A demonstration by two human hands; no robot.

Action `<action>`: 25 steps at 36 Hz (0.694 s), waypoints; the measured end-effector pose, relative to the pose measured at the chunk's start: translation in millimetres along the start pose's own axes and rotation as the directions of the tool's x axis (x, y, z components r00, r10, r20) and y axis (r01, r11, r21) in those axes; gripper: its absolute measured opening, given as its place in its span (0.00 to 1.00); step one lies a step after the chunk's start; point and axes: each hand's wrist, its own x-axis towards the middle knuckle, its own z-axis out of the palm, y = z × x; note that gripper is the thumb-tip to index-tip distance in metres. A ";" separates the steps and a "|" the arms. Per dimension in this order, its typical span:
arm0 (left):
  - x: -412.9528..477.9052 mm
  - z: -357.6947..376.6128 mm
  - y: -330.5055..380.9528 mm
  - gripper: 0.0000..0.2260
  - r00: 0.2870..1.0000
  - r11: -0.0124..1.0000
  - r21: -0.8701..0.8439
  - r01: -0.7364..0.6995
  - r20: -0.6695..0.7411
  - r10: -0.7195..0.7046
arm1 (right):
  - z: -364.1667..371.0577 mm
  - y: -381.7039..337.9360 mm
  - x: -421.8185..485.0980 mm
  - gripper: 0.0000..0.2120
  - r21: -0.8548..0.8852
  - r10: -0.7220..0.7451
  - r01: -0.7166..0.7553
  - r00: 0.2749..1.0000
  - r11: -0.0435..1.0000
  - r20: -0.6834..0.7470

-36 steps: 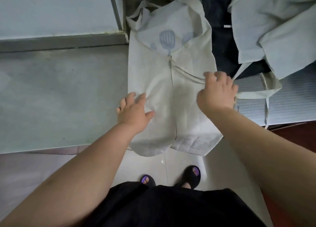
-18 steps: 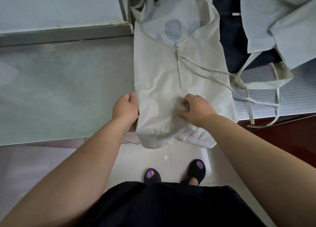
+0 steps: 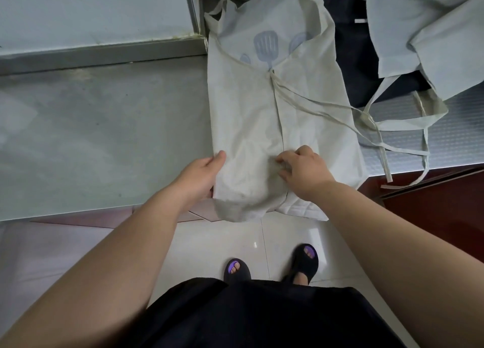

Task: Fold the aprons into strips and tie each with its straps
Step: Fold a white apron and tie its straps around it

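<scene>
Hanging apron (image 3: 248, 117): centre frame, folded lengthwise on bench (image 3: 104, 138), hem over the edge.
Left hand (image 3: 201, 176): grip clamped on apron's left edge.
Right hand (image 3: 303, 168): grip pinching its centre flap.
Straps (image 3: 400, 148): trailing right.

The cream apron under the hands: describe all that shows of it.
The cream apron is thin, creased cloth with a blue spatula print near its top. Both sides are folded inward, meeting along the middle. It lies lengthwise on the grey counter, its bottom end hanging over the edge. Its straps trail to the right. The left hand grips its left edge; the right hand pinches cloth at the middle.
</scene>
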 end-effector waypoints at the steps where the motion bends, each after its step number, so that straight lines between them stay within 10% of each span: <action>1: -4.5 -2.6 -2.3 0.14 0.998 0.999 -0.027 0.022 0.064 -0.021 | 0.5 0.4 -2.1 0.18 -0.002 -0.012 0.012 1.000 1.000 -0.002; 10: -10.0 2.2 -18.4 0.02 0.996 0.994 0.066 -0.084 0.004 0.084 | -9.5 9.3 -12.1 0.26 0.191 -0.059 0.048 0.997 0.980 0.054; 18: -13.6 20.5 -38.9 0.06 0.889 0.979 0.086 -0.187 -0.409 0.206 | -4.0 42.6 -37.6 0.17 0.507 0.334 -0.105 0.860 0.856 -0.386; 25: -28.3 49.3 -69.5 0.10 0.904 0.985 -0.115 -0.130 -0.422 0.070 | 1.5 80.0 -48.6 0.22 0.565 0.500 -0.323 0.846 0.759 -0.188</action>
